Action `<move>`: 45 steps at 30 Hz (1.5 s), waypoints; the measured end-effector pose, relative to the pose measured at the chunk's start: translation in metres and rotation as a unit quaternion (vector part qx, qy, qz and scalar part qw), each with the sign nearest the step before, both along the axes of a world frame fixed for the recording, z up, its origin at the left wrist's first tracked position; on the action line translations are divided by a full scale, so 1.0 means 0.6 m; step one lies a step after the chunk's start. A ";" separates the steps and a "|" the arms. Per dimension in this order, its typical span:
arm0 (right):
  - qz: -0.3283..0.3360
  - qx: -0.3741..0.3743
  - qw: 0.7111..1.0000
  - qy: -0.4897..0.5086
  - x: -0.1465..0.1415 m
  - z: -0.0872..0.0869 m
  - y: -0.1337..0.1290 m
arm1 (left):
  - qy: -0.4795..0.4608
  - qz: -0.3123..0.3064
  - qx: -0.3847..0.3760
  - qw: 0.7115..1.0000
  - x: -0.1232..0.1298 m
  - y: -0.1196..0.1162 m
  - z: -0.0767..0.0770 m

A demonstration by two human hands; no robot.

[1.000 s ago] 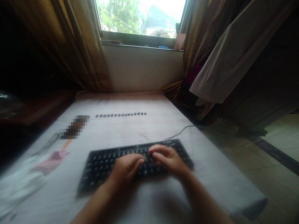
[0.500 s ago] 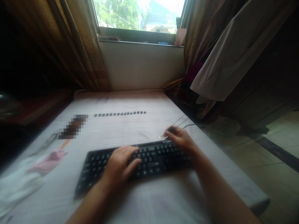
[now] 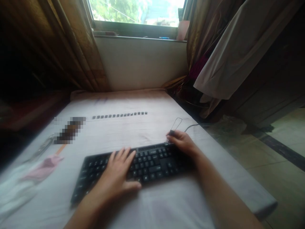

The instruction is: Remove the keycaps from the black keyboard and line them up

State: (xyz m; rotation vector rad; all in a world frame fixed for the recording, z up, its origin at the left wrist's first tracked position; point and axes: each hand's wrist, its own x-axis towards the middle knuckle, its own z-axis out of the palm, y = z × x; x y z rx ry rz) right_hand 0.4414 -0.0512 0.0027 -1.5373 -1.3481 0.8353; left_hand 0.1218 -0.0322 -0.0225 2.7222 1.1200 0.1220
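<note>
A black keyboard (image 3: 147,163) lies slightly askew on the cloth-covered table. My left hand (image 3: 118,171) rests over its left half, fingers spread and thumb stretched toward the near edge. At the top right of the keyboard, my right hand (image 3: 182,141) is closed around a keycap puller (image 3: 171,132). One wire loop of the puller sticks up beyond the fingers; its other end points down by the top row of keys, its tip partly hidden by blur. Farther back, several small dark keycaps (image 3: 121,115) stand in a straight row.
On the left lie a pink cloth (image 3: 44,168), a white crumpled cloth (image 3: 16,190) and a pixelated object (image 3: 70,130) with an orange handle. A cable (image 3: 190,126) runs off the table's right edge. Curtains (image 3: 81,47) flank the window behind.
My left hand has spread its fingers and moved its thumb down toward the keyboard's near edge. The puller in my right hand has turned more upright, its loop now plainly showing.
</note>
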 end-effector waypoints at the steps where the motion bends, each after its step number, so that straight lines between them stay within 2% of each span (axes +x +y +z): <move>1: 0.000 0.002 1.000 -0.003 0.001 -0.001 0.000 | -0.004 -0.002 0.001 1.000 0.000 0.000 -0.001; 8: 0.027 0.006 0.999 -0.035 0.011 -0.008 0.002 | 0.017 -0.011 -0.006 1.000 0.000 -0.003 0.003; 13: 0.103 0.024 0.991 -0.082 0.021 -0.001 0.012 | 0.006 -0.016 0.003 1.000 -0.001 -0.003 -0.001; 18: 0.181 0.033 0.970 -0.158 0.026 0.011 0.028 | -0.001 -0.017 0.015 1.000 -0.001 -0.003 -0.005; 23: 0.214 0.017 0.955 -0.206 0.024 0.014 0.053 | 0.008 -0.014 0.012 1.000 -0.001 -0.004 -0.002; 29: 0.202 0.016 0.958 -0.202 0.024 0.009 0.058 | 0.011 -0.014 0.020 1.000 -0.002 -0.003 -0.005; 37: 0.111 0.038 0.976 -0.185 0.012 -0.017 0.021 | 0.005 -0.017 0.011 1.000 -0.002 -0.002 -0.001; 45: 0.069 0.045 0.989 -0.127 -0.002 -0.025 0.010 | -0.018 -0.017 0.033 0.999 -0.003 -0.002 -0.015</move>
